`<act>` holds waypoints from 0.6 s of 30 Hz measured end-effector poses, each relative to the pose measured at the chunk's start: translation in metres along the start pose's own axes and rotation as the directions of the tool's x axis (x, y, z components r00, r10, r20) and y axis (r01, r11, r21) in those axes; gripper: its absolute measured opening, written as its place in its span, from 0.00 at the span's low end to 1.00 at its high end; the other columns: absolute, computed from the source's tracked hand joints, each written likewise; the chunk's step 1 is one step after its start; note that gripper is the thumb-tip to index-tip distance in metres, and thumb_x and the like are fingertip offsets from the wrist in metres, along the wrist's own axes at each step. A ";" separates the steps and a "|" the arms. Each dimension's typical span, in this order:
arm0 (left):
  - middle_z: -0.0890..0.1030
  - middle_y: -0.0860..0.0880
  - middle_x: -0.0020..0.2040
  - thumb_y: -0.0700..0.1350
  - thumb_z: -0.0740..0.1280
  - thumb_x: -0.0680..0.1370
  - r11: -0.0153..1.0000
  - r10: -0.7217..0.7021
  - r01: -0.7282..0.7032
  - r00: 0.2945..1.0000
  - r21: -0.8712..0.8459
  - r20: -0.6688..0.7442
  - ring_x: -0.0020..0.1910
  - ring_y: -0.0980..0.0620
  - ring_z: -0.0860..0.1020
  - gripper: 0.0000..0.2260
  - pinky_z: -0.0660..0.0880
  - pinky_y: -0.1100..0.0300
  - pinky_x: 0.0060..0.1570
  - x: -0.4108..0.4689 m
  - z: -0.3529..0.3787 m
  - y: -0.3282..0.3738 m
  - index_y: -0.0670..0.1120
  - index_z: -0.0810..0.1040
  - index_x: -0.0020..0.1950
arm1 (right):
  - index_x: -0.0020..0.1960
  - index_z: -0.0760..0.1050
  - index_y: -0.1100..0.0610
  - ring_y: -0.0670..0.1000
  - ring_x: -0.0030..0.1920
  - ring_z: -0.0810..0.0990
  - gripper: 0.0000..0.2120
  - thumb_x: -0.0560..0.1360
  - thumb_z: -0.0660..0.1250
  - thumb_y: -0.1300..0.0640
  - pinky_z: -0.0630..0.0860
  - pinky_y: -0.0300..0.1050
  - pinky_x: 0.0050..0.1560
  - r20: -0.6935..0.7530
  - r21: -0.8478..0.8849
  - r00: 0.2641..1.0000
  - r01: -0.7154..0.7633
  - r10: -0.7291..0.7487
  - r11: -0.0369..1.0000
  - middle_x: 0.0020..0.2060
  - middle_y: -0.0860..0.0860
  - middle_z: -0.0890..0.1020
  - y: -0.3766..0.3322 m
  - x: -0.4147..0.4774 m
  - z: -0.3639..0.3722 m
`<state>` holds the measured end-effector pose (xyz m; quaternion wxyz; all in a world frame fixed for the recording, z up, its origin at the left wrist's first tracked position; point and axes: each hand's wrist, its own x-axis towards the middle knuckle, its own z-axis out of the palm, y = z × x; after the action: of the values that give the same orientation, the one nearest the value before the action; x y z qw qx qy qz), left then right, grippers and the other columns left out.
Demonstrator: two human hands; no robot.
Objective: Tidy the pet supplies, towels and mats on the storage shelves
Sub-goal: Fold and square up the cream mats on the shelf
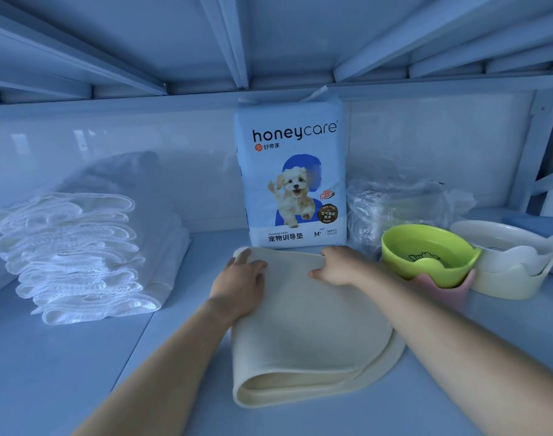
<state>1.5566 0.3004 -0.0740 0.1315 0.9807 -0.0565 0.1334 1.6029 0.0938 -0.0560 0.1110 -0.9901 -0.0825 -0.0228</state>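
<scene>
**Folded mat is pressed flat on the shelf**

Nearest, the folded end of the cream mat (303, 328) is seen, with its rounded fold close to the front of the shelf (80, 357). The mat is laid flat in the middle of the shelf, and its round edges at the right do not quite line up.

Further in, the far edge of the mat is held down by both hands. The left hand (242, 280) is laid on the far left corner, with the fingers pressed together and curled a little over the edge. The right hand (339, 265) is laid palm down on the far right part, with the fingers spread a little and flat. Nothing is pinched by it, as far as can be told.

To do this step well, the mat should be pushed down softly and evenly, so no bump is left in the fold. The two layers should be lined up before the hands are taken off. The mat should be kept clear of the green bowl (426, 253), which sits just beside the right wrist in a pink bowl, with a stack of cream bowls (514, 265) past it.

To the left, a pile of white towels (80, 256) is seen, well apart from the mat. At the back, a pad pack (292, 174) stands upright, just behind the mat, and a clear bag (404, 202) is next to it.
</scene>
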 end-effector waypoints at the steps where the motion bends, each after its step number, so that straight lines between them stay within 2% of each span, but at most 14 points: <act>1: 0.58 0.49 0.75 0.46 0.55 0.79 1.000 0.007 -0.007 1.000 -0.014 -0.017 0.69 0.44 0.65 0.17 0.69 0.55 0.62 -0.002 0.001 0.000 0.54 0.71 0.67 | 0.57 0.71 0.58 0.55 0.55 0.76 0.25 0.71 0.65 0.39 0.74 0.47 0.51 -0.004 -0.005 1.000 0.001 -0.001 1.000 0.57 0.54 0.77 0.000 0.000 0.001; 5: 0.59 0.50 0.75 0.44 0.57 0.79 0.995 0.007 -0.012 0.999 -0.099 -0.048 0.69 0.46 0.65 0.16 0.69 0.58 0.60 -0.004 0.001 -0.002 0.55 0.74 0.64 | 0.64 0.69 0.58 0.56 0.62 0.73 0.32 0.70 0.66 0.37 0.72 0.51 0.60 -0.049 0.037 0.999 -0.002 0.003 0.999 0.64 0.54 0.73 0.005 -0.002 0.004; 10: 0.65 0.51 0.72 0.44 0.58 0.78 0.988 -0.018 0.001 0.994 -0.151 -0.110 0.64 0.49 0.72 0.14 0.69 0.60 0.55 -0.006 -0.006 -0.002 0.53 0.76 0.62 | 0.65 0.68 0.57 0.57 0.63 0.69 0.35 0.67 0.69 0.36 0.71 0.52 0.60 -0.110 0.038 0.994 0.002 0.002 0.999 0.62 0.56 0.72 0.006 -0.004 0.002; 18: 0.66 0.51 0.71 0.44 0.55 0.79 0.993 -0.088 0.080 0.993 -0.090 -0.084 0.63 0.47 0.72 0.16 0.68 0.59 0.53 -0.008 -0.018 0.001 0.53 0.73 0.65 | 0.64 0.68 0.57 0.56 0.63 0.66 0.31 0.68 0.71 0.42 0.72 0.53 0.59 -0.158 0.000 0.987 0.005 -0.005 1.000 0.60 0.54 0.70 0.003 -0.006 -0.002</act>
<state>1.5446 0.3044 -0.0592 0.1818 0.9687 -0.0150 0.1681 1.5974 0.0895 -0.0554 0.1173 -0.9850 -0.0762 -0.1014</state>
